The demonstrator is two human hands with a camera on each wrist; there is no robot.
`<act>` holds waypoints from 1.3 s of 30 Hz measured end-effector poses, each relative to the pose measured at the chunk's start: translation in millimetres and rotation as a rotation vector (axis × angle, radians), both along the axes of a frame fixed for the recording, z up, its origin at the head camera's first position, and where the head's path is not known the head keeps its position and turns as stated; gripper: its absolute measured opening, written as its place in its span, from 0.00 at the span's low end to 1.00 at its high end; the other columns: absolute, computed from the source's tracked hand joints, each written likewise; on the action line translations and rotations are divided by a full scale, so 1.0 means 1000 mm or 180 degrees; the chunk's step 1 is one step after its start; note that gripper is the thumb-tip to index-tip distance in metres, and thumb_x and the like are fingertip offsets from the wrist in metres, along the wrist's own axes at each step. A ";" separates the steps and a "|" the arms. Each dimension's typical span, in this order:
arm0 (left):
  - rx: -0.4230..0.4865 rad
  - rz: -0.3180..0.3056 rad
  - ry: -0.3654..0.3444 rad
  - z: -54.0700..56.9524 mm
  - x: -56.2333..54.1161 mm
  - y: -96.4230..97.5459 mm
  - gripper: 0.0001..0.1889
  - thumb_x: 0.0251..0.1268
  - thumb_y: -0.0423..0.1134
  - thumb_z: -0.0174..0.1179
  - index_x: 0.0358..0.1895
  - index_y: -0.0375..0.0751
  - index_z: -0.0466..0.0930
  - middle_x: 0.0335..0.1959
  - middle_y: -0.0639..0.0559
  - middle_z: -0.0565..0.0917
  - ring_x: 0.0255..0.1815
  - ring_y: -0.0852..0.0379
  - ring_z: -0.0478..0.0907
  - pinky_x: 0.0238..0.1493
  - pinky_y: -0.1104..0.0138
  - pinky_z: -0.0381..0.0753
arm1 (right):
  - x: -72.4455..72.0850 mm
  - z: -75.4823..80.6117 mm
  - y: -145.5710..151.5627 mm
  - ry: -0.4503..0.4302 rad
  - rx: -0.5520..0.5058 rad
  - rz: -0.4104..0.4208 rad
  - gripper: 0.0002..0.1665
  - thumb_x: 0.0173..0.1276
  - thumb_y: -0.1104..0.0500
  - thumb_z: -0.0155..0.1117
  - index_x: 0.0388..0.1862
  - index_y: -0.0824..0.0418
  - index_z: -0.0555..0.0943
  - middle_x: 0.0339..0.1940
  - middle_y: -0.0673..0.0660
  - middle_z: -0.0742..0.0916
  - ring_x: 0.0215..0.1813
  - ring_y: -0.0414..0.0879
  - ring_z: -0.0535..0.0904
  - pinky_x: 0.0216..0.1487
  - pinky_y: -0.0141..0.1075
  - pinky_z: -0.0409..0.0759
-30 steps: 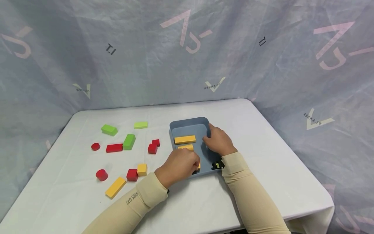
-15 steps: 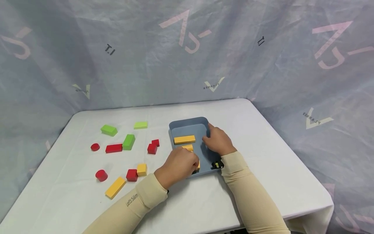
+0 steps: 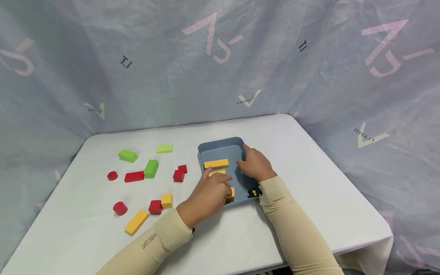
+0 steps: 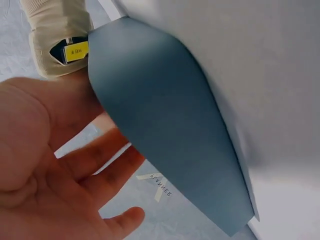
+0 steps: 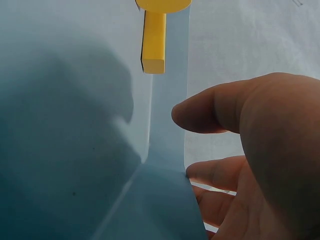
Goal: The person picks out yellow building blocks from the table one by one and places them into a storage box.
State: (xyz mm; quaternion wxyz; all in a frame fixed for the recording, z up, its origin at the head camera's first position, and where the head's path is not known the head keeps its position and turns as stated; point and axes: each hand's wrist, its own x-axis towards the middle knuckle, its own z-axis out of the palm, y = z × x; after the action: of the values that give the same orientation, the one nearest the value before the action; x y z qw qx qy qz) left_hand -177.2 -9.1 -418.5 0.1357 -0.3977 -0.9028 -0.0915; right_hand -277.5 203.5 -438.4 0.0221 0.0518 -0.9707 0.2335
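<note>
My left hand [image 3: 209, 193] hovers over the near left part of the blue-grey tray [image 3: 221, 144], its fingers spread and apart. Close to its fingertips is a yellow block [image 3: 232, 194]; whether they touch cannot be told. Deeper in the tray lie a long yellow block [image 3: 216, 164] and another yellow piece [image 3: 220, 172], partly covered by the left hand. In the right wrist view, a round yellow end [image 5: 164, 4] shows above a yellow bar [image 5: 153, 42]. My right hand [image 3: 256, 165] holds the tray's right wall, thumb on the inner side and fingers outside.
Left of the tray, red cubes [image 3: 178, 175], green blocks [image 3: 151, 169], a red bar [image 3: 134, 176], red round pieces [image 3: 120, 208], a yellow cube [image 3: 167, 200] and a yellow block [image 3: 136, 222] lie on the white tablecloth [image 3: 302, 191]. A grey curtain [image 3: 154, 76] hangs behind.
The left hand's fingers, earlier curled over the near yellow block, have spread and let more of it show. My right hand stays at the tray wall. The head view has shifted slightly.
</note>
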 end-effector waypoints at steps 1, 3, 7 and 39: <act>0.0006 0.0003 -0.0028 0.000 0.001 0.000 0.07 0.65 0.35 0.70 0.35 0.55 0.94 0.57 0.53 0.87 0.65 0.55 0.80 0.74 0.35 0.60 | 0.000 0.000 0.001 0.0009 -0.0001 -0.0004 0.45 0.73 0.48 0.61 0.81 0.67 0.60 0.57 0.67 0.86 0.29 0.49 0.78 0.33 0.41 0.75; 0.0025 0.0024 -0.0093 0.000 0.004 0.000 0.08 0.67 0.35 0.68 0.38 0.54 0.95 0.61 0.50 0.84 0.69 0.52 0.77 0.74 0.34 0.60 | 0.001 0.000 0.002 -0.0004 -0.0001 -0.0008 0.45 0.73 0.48 0.61 0.81 0.67 0.60 0.56 0.68 0.87 0.30 0.50 0.79 0.32 0.41 0.75; -0.0069 0.0073 -0.0126 0.000 0.010 -0.002 0.09 0.68 0.36 0.67 0.41 0.55 0.94 0.69 0.46 0.79 0.75 0.46 0.72 0.74 0.30 0.56 | 0.002 0.001 0.002 0.0000 0.0008 0.0008 0.45 0.73 0.48 0.61 0.81 0.67 0.60 0.60 0.68 0.86 0.35 0.49 0.81 0.35 0.41 0.77; -0.0735 0.1304 -0.0879 0.011 0.028 -0.091 0.44 0.62 0.56 0.70 0.77 0.38 0.66 0.80 0.32 0.62 0.82 0.30 0.55 0.78 0.33 0.49 | 0.003 0.000 -0.001 -0.0114 -0.0107 0.0037 0.45 0.74 0.48 0.59 0.83 0.66 0.57 0.63 0.68 0.84 0.28 0.48 0.76 0.36 0.44 0.75</act>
State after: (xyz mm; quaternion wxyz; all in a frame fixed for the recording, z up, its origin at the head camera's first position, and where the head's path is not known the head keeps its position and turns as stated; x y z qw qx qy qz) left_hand -148.9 -99.8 -407.3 -0.0192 -0.2033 -0.9788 -0.0120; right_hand -274.1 202.2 -438.2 0.0042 0.0529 -0.9666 0.2508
